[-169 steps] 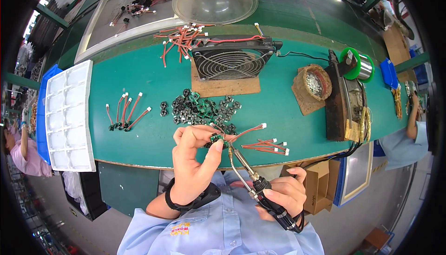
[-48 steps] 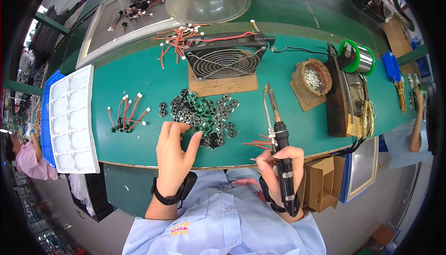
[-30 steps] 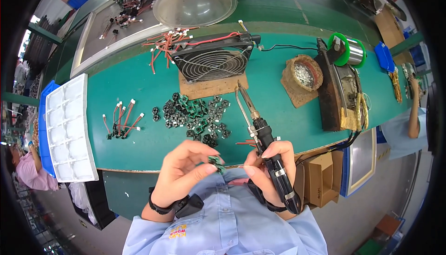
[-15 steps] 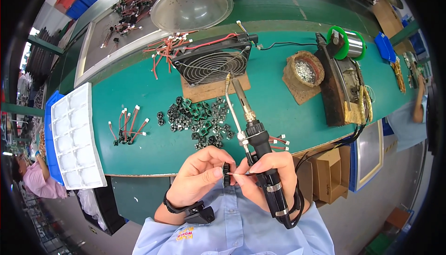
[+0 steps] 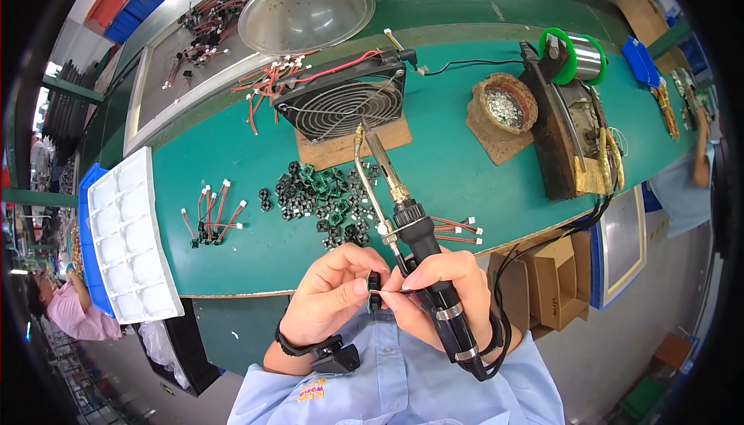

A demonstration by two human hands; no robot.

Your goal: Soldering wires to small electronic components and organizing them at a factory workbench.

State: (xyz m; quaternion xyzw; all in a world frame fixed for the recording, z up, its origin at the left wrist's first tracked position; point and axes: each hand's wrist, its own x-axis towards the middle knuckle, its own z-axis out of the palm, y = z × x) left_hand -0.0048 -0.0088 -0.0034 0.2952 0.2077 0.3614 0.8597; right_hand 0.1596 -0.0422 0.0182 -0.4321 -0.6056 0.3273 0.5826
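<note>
Pinched between the fingertips of my left hand (image 5: 325,297) is a small black part (image 5: 374,282), held upright just off the table's near edge. My right hand (image 5: 453,282) wraps around a black soldering iron (image 5: 418,231) with a thin metal feed tube (image 5: 370,187) clamped alongside. The iron's tip points up and away, toward the fan. A thin wire runs from the right thumb and forefinger to the black part; its far end is hidden by my fingers. Beyond my hands lies a pile of small black and green parts (image 5: 318,196).
A black fan (image 5: 345,103) stands on a board behind the pile. Wired parts (image 5: 213,220) lie left, beside a white tray (image 5: 128,231). Loose leads (image 5: 457,229) rest near the front edge. To the right are a pot of metal bits (image 5: 504,107) and a solder spool (image 5: 573,57).
The view has shifted a little, and the iron's tip now points slightly farther left. Both hands keep their grips, the wire still against the black part. More of the loose leads shows beside the iron.
</note>
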